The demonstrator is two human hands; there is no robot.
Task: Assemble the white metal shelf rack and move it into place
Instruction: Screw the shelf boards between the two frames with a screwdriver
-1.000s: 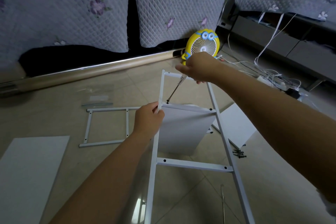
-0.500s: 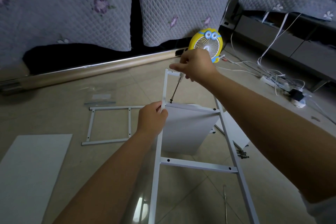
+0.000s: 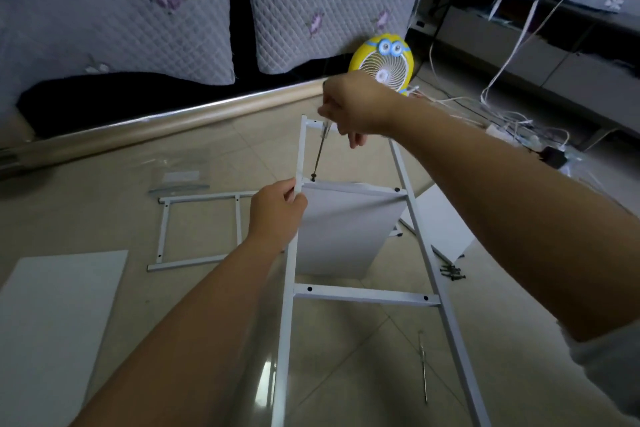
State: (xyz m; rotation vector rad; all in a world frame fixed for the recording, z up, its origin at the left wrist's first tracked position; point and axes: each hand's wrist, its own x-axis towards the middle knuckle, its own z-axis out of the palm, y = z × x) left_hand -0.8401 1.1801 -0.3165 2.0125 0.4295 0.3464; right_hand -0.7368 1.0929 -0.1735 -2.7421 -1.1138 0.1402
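The white side frame (image 3: 363, 295) stands tilted up off the floor (image 3: 214, 291), and a white shelf panel (image 3: 343, 229) hangs from its upper rung. Only the hands steady this tall, light frame, so the main risk is that it twists or tips under the push of the driver. That would wrench the half-fixed panel out of line. The left hand (image 3: 277, 215) curls round the frame's left upright, just beside the panel's corner. The right hand (image 3: 356, 107) pinches the handle of a screwdriver (image 3: 319, 152) from above. The shaft slants down to a dark screw (image 3: 313, 178) at the rung's left end. At that slant the tip can jump out of the head, scratching the paint or jabbing toward the left thumb just beside it. A screw driven askew could also cross-thread.

Around the work, a second white panel (image 3: 52, 322) lies flat on the left and another (image 3: 440, 218) behind the frame on the right. The other side frame (image 3: 197, 229) lies on the floor beyond the left hand. A yellow fan (image 3: 384, 62) and a tangle of white cables (image 3: 502, 114) sit behind the right hand, a snag when the rack gets moved. A clear bag (image 3: 180, 177), a thin metal rod (image 3: 423, 367) and a heap of spare screws (image 3: 452, 272) lie underfoot.
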